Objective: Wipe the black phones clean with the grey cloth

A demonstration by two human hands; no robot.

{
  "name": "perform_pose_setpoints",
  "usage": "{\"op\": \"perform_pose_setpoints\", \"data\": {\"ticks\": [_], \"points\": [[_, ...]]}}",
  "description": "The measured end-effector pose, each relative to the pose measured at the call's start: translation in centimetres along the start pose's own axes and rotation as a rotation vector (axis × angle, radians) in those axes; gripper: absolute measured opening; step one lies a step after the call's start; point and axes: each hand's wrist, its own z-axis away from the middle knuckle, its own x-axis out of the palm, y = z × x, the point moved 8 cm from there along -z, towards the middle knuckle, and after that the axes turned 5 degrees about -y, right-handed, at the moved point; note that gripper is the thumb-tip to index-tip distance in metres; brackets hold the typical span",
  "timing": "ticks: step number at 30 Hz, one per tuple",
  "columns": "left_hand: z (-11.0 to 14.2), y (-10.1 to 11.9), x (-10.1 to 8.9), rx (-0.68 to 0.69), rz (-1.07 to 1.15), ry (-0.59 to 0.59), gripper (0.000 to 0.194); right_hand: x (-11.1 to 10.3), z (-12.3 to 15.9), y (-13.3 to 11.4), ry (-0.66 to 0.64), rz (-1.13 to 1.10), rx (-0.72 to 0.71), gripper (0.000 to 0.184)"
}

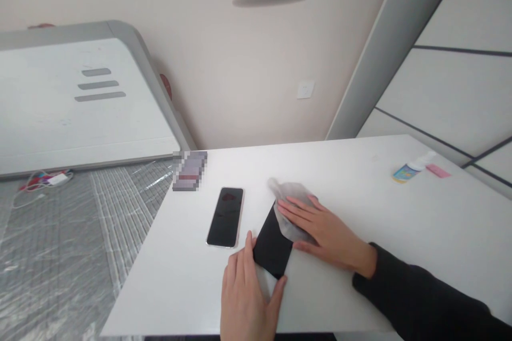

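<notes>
A flat black rectangular object (pixel 272 248) lies at a slant on the white table, its kind unclear. My left hand (pixel 248 290) steadies its near end, the thumb at the bottom corner and the fingers along the left edge. Over its far end a thin, crumpled light-grey cloth (pixel 296 189) is spread, partly hiding it. My right hand (pixel 320 229) presses that cloth down with fingers stretched out flat, the thumb beside the black object's right edge. Left of the black object rests a smartphone (pixel 226 217) in a clear case, screen up and dark.
The white table (pixel 176 287) reaches towards the wall. At its far left corner is a pixelated item (pixel 190 171). A white bottle with a blue-yellow label (pixel 408 171) lies at the right, near a pink item (pixel 438 171). A white-grey headboard-like panel (pixel 80 117) stands left.
</notes>
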Motion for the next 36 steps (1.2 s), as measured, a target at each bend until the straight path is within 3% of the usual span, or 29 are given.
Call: {"op": "perform_pose_setpoints", "data": {"ticks": [2, 4, 9, 13, 17, 21, 24, 25, 29, 32, 34, 36], "points": [[0.0, 0.1, 0.1, -0.014, 0.012, 0.016, 0.081, 0.3, -0.1, -0.9, -0.032, -0.029, -0.102, 0.093], [0.1, 0.3, 0.1, -0.026, 0.030, 0.038, 0.081, 1.1, -0.1, -2.2, -0.131, -0.081, -0.262, 0.094], [0.2, 0.1, 0.5, -0.044, 0.034, 0.063, 0.085, -0.2, -0.4, -0.1, 0.024, 0.031, -0.030, 0.075], [0.3, 0.3, 0.9, -0.002, 0.020, 0.062, 0.090, 1.4, 0.2, -2.1, -0.146, -0.004, -0.304, 0.071], [0.2, 0.2, 0.7, -0.027, 0.011, 0.089, 0.087, -0.4, -0.2, 0.5, 0.071, 0.090, -0.042, 0.063], [0.1, 0.1, 0.8, 0.010, -0.020, 0.039, 0.087, 0.9, 0.2, -1.5, -0.113, 0.051, -0.322, 0.075], [-0.1, 0.1, 0.5, 0.029, -0.022, 0.042, 0.083, -0.4, 0.3, 1.2, 0.075, 0.144, -0.091, 0.058], [-0.1, 0.2, 0.3, 0.032, -0.020, 0.059, 0.082, -0.8, 0.6, 1.7, 0.142, 0.169, -0.074, 0.054], [0.0, 0.9, -0.4, 0.113, -0.027, 0.140, 0.067, -1.2, 2.8, 0.9, 0.300, 0.168, -0.214, 0.058], [0.5, 1.4, -0.8, 0.199, 0.041, 0.177, 0.048, -3.4, 4.7, 0.7, 0.532, 0.097, -0.146, 0.062], [0.7, 1.2, -0.7, 0.194, 0.115, 0.163, 0.041, -4.5, 5.3, 0.1, 0.627, 0.071, -0.150, 0.064], [0.6, 0.6, -0.3, 0.117, 0.168, 0.135, 0.034, -4.8, 5.0, -0.6, 0.632, 0.090, -0.202, 0.065]]}}
